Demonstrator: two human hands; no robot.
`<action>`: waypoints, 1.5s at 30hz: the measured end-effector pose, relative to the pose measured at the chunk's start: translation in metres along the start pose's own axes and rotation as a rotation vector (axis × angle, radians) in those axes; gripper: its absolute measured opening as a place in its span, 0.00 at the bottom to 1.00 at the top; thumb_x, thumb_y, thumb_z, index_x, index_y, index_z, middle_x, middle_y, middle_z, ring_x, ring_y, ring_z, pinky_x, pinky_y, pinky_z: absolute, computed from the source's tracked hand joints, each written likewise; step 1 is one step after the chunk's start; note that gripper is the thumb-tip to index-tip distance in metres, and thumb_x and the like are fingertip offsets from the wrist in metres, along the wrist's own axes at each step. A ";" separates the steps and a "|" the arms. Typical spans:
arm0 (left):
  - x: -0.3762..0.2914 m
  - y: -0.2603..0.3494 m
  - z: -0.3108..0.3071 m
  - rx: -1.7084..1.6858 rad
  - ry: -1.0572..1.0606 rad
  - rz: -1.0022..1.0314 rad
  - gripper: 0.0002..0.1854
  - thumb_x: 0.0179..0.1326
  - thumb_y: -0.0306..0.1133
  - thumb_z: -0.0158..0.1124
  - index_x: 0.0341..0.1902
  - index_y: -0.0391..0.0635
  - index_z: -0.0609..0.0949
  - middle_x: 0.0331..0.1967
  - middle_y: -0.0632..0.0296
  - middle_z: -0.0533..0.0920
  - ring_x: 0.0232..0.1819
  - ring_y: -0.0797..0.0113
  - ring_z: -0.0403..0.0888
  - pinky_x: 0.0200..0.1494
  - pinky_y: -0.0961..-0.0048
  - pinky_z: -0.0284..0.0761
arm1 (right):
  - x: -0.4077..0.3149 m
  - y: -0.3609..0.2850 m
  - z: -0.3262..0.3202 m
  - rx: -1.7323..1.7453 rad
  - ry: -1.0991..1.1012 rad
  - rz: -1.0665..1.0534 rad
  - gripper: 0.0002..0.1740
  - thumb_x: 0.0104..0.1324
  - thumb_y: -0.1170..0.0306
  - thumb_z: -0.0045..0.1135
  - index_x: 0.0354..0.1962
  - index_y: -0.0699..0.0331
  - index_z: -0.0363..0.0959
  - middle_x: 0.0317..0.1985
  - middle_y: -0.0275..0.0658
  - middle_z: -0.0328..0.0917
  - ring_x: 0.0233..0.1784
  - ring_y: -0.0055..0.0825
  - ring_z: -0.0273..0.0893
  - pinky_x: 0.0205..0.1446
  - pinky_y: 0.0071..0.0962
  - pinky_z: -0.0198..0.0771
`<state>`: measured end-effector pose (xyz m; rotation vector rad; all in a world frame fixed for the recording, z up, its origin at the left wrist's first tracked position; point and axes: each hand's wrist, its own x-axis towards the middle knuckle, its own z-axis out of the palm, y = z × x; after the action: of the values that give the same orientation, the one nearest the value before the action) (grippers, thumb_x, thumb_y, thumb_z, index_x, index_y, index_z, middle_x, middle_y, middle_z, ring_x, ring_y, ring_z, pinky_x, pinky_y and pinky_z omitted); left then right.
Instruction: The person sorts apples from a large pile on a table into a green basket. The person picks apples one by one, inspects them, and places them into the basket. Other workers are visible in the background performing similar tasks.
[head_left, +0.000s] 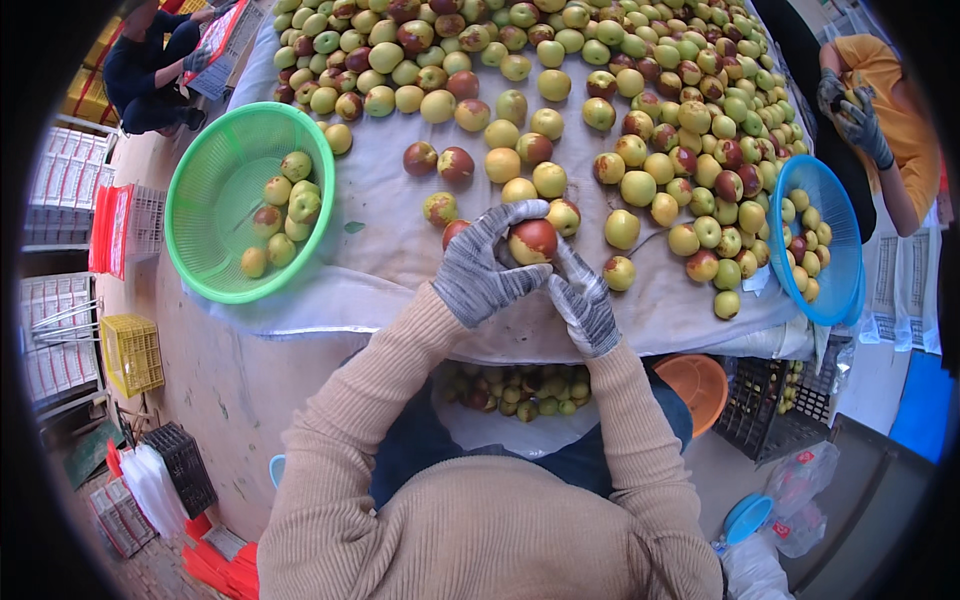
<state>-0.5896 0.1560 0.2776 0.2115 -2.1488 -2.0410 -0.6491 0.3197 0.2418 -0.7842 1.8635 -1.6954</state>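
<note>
A jujube (533, 241), red-brown on top and yellow-green below, is held between my two gloved hands above the front of the cloth-covered table (390, 225). My left hand (484, 262), in a grey knitted glove, curls its fingers and thumb around the fruit from the left. From the right, my right hand (583, 300), gloved alike, steadies it with the fingers along its side. Loose jujubes (517, 190) lie just beyond my hands, one partly hidden behind the left glove. A green plastic basket (217, 187) with several jujubes stands to the left.
A heap of jujubes (675, 112) covers the table's far and right parts. At the right edge leans a blue basket (825, 247) holding jujubes. More fruit (525, 394) lies in a bag below the table edge. One co-worker (892, 112) sits right, another (154, 67) far left.
</note>
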 end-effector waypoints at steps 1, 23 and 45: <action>-0.003 0.001 -0.008 0.117 0.027 0.013 0.32 0.48 0.29 0.71 0.59 0.43 0.69 0.52 0.60 0.73 0.54 0.69 0.71 0.57 0.72 0.70 | 0.000 0.001 0.002 -0.024 -0.031 -0.021 0.25 0.65 0.74 0.49 0.60 0.68 0.60 0.57 0.45 0.68 0.61 0.31 0.66 0.63 0.27 0.60; 0.144 -0.010 -0.014 1.496 -0.317 -0.006 0.26 0.45 0.32 0.68 0.52 0.53 0.76 0.44 0.60 0.79 0.46 0.56 0.76 0.47 0.62 0.71 | 0.014 0.008 -0.020 0.329 0.511 0.370 0.23 0.67 0.65 0.49 0.57 0.66 0.63 0.52 0.42 0.72 0.47 0.26 0.74 0.47 0.22 0.71; 0.031 -0.014 -0.032 -0.297 0.033 -0.165 0.25 0.53 0.30 0.65 0.56 0.48 0.70 0.46 0.62 0.73 0.42 0.72 0.77 0.43 0.75 0.76 | 0.040 -0.013 -0.003 1.220 0.140 0.566 0.36 0.63 0.38 0.35 0.54 0.59 0.62 0.26 0.42 0.74 0.20 0.31 0.71 0.18 0.23 0.67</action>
<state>-0.6131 0.1172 0.2658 0.3890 -1.8322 -2.3966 -0.6783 0.2929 0.2561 0.3314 0.6689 -2.0174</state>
